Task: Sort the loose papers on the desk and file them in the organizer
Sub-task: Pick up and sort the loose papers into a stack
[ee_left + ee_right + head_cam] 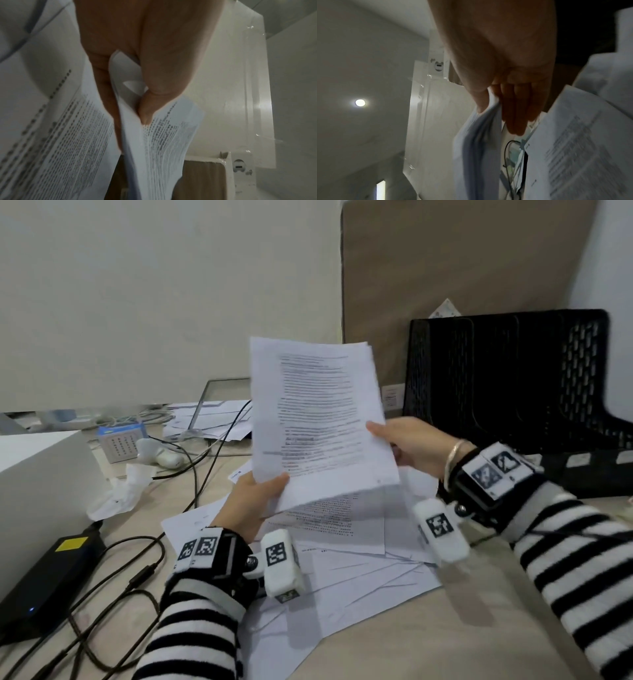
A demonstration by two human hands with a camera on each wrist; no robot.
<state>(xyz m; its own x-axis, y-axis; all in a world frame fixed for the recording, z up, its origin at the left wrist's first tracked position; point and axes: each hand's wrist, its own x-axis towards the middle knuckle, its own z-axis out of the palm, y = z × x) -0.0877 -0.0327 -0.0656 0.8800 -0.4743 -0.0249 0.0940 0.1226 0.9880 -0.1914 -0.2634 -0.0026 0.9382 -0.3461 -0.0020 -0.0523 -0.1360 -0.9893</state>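
I hold a thin stack of printed papers [318, 412] upright above the desk. My left hand [253, 501] pinches its lower left corner, thumb on the front. In the left wrist view the thumb [149, 108] presses the stack of papers [164, 142] against the fingers behind. My right hand [407, 443] grips the stack's right edge; in the right wrist view its thumb [479, 100] and fingers [517, 115] clamp the stack of papers [477, 148]. More loose papers [359, 563] lie spread on the desk below. The black mesh organizer [513, 381] stands at the back right, its slots dark.
A white box [41, 474] and a black power brick [48, 580] with cables sit at left. A crumpled tissue [120, 491], a small blue calendar [120, 441] and more sheets [212, 419] lie at the back. A brown panel [445, 268] rises behind the organizer.
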